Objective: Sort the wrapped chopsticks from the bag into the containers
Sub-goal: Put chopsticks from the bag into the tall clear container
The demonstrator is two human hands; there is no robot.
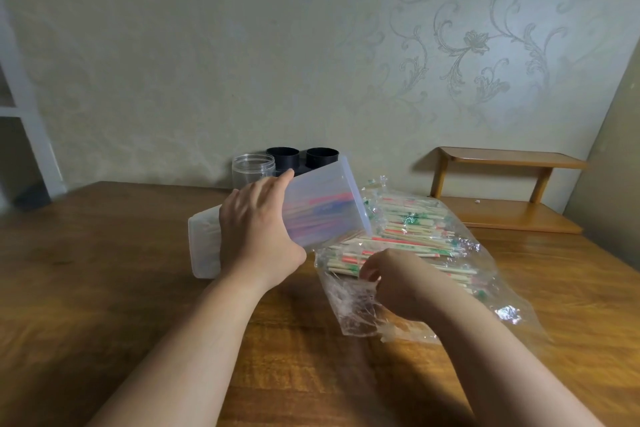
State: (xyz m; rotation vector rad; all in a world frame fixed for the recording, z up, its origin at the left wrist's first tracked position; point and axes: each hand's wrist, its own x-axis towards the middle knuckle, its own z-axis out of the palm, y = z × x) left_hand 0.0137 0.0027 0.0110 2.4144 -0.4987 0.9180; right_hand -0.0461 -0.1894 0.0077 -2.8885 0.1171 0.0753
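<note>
Behind the left hand [258,236] a second container [202,246] lies on the bench [104,288]. The hand itself grips a translucent container [325,204], tipped with its mouth toward the right hand [398,282], whose fingers curl onto the near ends of the wrapped chopsticks [415,229] inside the clear bag [353,308]. These look light, stiff and slick-sleeved, so pinching a small bundle near mid-length should stop it fanning.

Left hand [258,229] gripping container [325,204], right hand [391,282] curled downward, forearms extended
</note>
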